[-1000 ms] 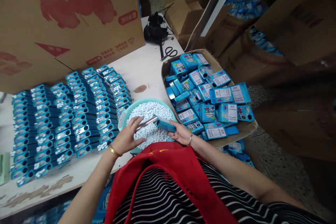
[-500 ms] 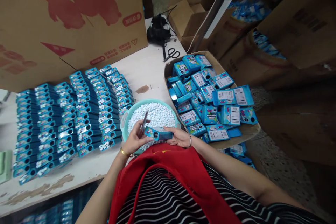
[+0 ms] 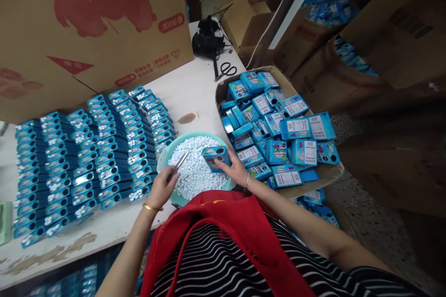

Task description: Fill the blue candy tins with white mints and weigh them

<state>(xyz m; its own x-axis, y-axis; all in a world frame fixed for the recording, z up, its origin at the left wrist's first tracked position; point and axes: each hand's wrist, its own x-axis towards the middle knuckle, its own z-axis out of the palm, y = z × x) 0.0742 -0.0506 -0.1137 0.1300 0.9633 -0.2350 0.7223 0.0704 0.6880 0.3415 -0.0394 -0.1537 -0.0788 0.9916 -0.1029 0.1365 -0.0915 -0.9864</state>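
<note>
My left hand (image 3: 163, 187) grips a thin metal scoop (image 3: 181, 161) that points up and right over a teal bowl (image 3: 166, 154) full of small white candies (image 3: 197, 171). My right hand (image 3: 234, 169) holds a small blue candy box (image 3: 216, 156) above the bowl's right side, its printed face turned up. Both hands hover just over the candies at the table's front edge. A gold bangle sits on my left wrist, a thin bracelet on my right.
Rows of filled blue boxes (image 3: 90, 153) cover the white table (image 3: 188, 90) to the left. A cardboard tray (image 3: 327, 169) heaped with blue boxes stands to the right. Behind are a large brown carton (image 3: 87, 32), scissors (image 3: 226, 69) and a black device (image 3: 208, 37).
My right hand has turned the blue box and lifted it away from my body to the bowl's right side. The scoop in my left hand has parted from the box and tilted.
</note>
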